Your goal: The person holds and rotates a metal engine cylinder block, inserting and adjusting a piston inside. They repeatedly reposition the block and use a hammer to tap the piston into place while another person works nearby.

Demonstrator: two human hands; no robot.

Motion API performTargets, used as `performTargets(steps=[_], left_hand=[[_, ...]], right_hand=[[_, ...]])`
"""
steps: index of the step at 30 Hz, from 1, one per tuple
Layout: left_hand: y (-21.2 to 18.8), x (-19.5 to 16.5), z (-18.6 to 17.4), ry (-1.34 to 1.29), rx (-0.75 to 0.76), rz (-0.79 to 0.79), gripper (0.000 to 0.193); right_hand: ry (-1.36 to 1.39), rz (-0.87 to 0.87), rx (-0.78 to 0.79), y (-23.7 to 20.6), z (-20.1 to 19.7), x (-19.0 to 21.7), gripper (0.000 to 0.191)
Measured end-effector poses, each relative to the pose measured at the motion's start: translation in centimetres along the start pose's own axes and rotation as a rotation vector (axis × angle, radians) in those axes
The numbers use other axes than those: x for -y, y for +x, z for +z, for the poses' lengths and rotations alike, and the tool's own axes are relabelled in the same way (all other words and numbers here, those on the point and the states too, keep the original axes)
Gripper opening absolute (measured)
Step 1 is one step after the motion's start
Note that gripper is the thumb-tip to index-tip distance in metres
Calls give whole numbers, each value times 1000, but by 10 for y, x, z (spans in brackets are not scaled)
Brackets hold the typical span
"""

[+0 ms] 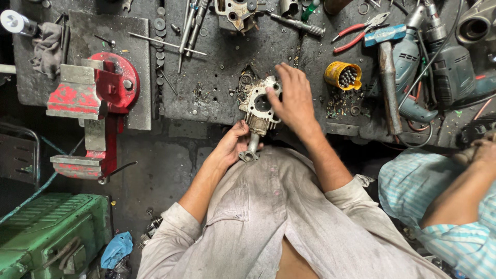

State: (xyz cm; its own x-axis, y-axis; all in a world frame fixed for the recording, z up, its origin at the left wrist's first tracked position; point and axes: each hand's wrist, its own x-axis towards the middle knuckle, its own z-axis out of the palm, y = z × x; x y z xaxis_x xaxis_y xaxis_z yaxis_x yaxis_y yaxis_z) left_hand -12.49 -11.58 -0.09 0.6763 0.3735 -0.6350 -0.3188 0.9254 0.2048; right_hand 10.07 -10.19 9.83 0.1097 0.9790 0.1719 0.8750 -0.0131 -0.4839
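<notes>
Your left hand (233, 147) has a closed grip on the grey finned metal engine casting (260, 111) by its pipe, at the tabletop (217, 77) edge, 6 o'clock; right hand (293, 95) pinches its top face at 3 o'clock. Keep the casting braced, steady.

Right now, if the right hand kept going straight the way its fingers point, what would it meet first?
The right hand points up and left over the metal engine casting. Beyond it, probably bare grey workbench, then the grey metal part at the back; depth is unclear.
</notes>
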Motion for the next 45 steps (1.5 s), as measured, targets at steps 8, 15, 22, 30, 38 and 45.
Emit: performTargets(steps=[8, 15, 22, 30, 38, 45], left_hand=[[-10, -13, 29, 372, 15, -63, 60], [19, -6, 62, 815, -55, 31, 58], [61, 7, 83, 753, -45, -148, 54], [75, 14, 55, 219, -27, -91, 31], [81, 9, 49, 236, 90, -133, 17], [80, 3, 55, 307, 21, -159, 14]], right_hand=[[320, 482, 230, -5, -17, -29, 43], [769, 459, -27, -54, -33, -91, 40], [330, 354, -216, -81, -56, -85, 54], [253, 230, -398, -74, -62, -47, 24], [199, 215, -266, -74, -58, -40, 25], [83, 184, -184, -73, -59, -36, 21]])
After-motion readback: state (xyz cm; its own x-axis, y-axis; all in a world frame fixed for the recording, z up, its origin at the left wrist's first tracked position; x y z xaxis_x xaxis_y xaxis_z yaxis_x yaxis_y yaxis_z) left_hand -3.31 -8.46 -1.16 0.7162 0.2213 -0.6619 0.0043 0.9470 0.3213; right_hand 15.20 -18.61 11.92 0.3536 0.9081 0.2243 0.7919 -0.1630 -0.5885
